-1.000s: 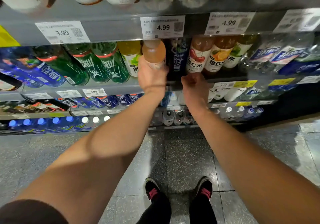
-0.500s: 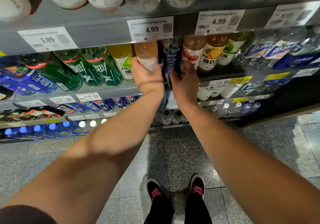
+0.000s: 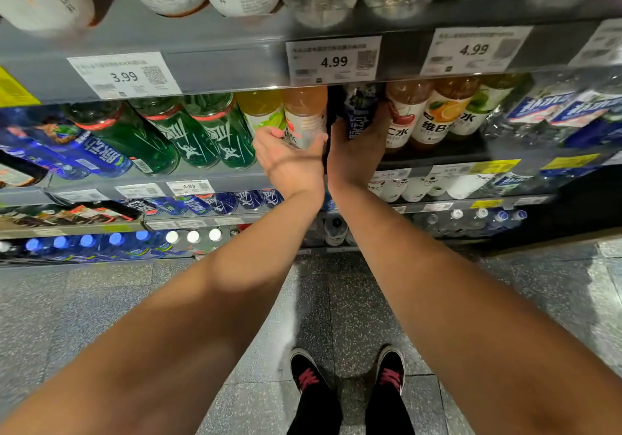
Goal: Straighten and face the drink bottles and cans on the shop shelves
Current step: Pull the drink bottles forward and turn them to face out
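Observation:
A peach-coloured vitamin drink bottle stands on the middle shelf between a yellow-green bottle and a dark blue bottle. My left hand grips the base of the peach bottle, thumb and fingers curled round it. My right hand wraps round the lower part of the dark blue bottle. To the right stand cherry, orange and lime vitamin drinks, labels facing out.
Green bottles and blue bottles fill the shelf's left side, clear water bottles the right. The shelf edge above carries price tags. Lower shelves hold more bottles. Speckled floor and my black shoes lie below.
The peach bottle has gone from held out in front of the shelf to standing in its row. My right hand moved up from the shelf edge and took hold of the dark blue bottle.

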Available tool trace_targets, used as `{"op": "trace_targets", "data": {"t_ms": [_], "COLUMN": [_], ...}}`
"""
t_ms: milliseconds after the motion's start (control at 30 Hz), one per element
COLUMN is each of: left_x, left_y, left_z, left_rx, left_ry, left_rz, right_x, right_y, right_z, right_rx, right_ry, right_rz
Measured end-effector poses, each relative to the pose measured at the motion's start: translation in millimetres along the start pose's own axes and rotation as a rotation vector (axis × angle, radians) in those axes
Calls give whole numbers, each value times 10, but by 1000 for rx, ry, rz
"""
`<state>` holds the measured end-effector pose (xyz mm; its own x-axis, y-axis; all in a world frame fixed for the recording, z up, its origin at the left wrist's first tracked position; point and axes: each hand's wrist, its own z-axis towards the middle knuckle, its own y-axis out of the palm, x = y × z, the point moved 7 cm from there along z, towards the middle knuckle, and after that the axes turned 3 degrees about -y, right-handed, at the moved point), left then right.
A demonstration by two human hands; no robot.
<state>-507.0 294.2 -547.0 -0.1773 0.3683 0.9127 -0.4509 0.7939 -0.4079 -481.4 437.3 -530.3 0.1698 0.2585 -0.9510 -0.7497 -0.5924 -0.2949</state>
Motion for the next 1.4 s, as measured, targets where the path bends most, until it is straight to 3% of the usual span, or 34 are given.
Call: {"op": "trace_targets", "data": {"t_ms": [233, 500, 767, 1033, 1233, 1400], "left_x": [-78, -200, -192, -265, -312, -271], "left_y": [-168, -320, -361, -372, -416, -562], "left_z": [99, 337, 336, 322, 400, 342], "left_rx": [-28, -45, -74, -64, -131, -245], "left_ry": [88, 81, 62, -40, -45, -15], "left_rz": [-70, -103, -104, -144, -127, -81], "right_x": [-21, 72, 151, 148, 167, 146], "right_y": [157, 210, 196, 140, 51, -73], "right_z": [-4, 56, 46, -8, 26, -123], "right_rx": [17, 22, -44, -34, -70, -107], "right_ry": [24, 5, -65, -28, -76, -38], "right_rz": [-68, 100, -100, 123, -104, 0]}}
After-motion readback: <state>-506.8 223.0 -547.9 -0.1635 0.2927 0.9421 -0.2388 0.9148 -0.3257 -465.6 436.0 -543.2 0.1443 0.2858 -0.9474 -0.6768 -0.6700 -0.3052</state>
